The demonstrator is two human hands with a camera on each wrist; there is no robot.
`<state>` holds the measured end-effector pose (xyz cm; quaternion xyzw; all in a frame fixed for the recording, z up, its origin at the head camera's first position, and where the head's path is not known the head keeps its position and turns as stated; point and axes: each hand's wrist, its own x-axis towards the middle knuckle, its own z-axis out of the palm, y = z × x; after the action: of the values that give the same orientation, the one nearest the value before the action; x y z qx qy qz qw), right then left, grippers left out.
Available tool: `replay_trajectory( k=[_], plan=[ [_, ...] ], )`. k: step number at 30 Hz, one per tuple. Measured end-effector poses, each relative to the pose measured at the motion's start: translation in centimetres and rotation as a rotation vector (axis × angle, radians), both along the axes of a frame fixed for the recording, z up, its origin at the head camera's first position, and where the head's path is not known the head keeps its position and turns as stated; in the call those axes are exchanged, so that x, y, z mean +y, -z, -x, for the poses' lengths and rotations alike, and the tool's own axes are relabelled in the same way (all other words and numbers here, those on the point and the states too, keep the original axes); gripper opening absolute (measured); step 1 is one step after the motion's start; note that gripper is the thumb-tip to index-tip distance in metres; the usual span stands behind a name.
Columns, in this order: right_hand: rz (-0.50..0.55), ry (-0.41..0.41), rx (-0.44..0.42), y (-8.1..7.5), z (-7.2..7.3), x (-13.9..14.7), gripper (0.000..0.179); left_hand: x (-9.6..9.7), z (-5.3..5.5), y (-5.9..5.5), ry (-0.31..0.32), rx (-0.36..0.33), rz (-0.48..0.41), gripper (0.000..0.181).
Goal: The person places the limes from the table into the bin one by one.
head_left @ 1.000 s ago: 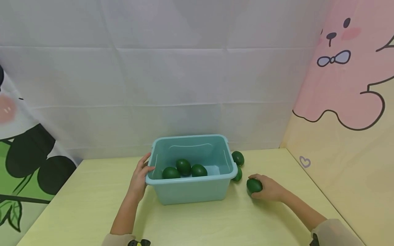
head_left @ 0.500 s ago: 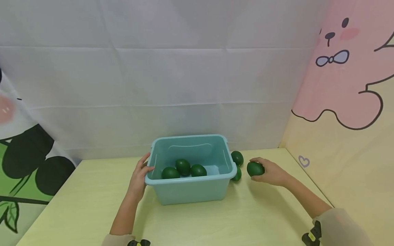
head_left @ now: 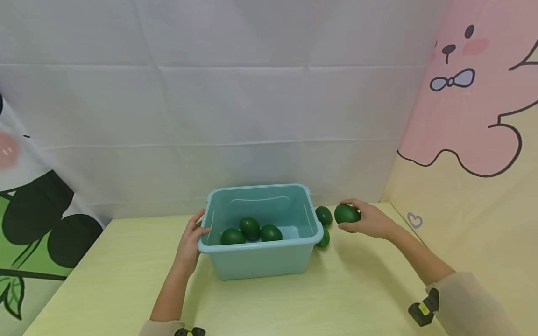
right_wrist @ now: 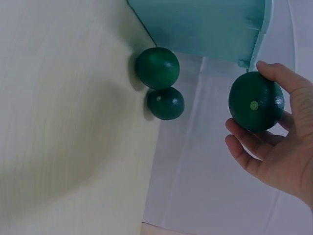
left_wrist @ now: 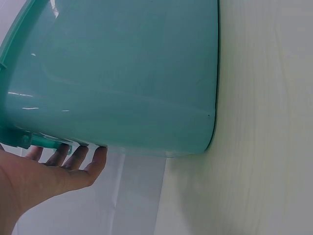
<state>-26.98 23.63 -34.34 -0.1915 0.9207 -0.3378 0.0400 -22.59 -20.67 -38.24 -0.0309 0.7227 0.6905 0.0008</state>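
Well off the table, a dark green avocado (head_left: 346,214) is pinched between the thumb and fingers of my right hand (head_left: 371,221), to the right of a light teal plastic bin (head_left: 260,263). A pale stem spot shows on the held avocado (right_wrist: 247,103) in the right wrist view. My left hand (head_left: 187,247) grips the bin's left rim, with its fingers against the outer end wall. Inside the bin are three avocados, the middle one (head_left: 250,228) lying farther back. Two more, a rear avocado (head_left: 323,216) and a front avocado (head_left: 324,238), lie beside its right wall.
The pale yellow table (head_left: 126,280) ends at a white cloth backdrop (head_left: 252,116). A cream wall panel with a pink cartoon animal (head_left: 475,116) borders the right side. Another printed panel (head_left: 33,224) stands on the left.
My right hand has lifted the avocado from the table and carried it up and toward the back. The left hand and the bin stay in place.
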Motion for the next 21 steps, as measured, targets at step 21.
replay_trajectory(
  k=[21],
  plan=[
    [0.002, -0.030, 0.008, -3.0, 0.3, -2.6, 0.069, 0.0, -0.1, -0.2, -0.002, -0.005, 0.009, 0.061]
  ],
)
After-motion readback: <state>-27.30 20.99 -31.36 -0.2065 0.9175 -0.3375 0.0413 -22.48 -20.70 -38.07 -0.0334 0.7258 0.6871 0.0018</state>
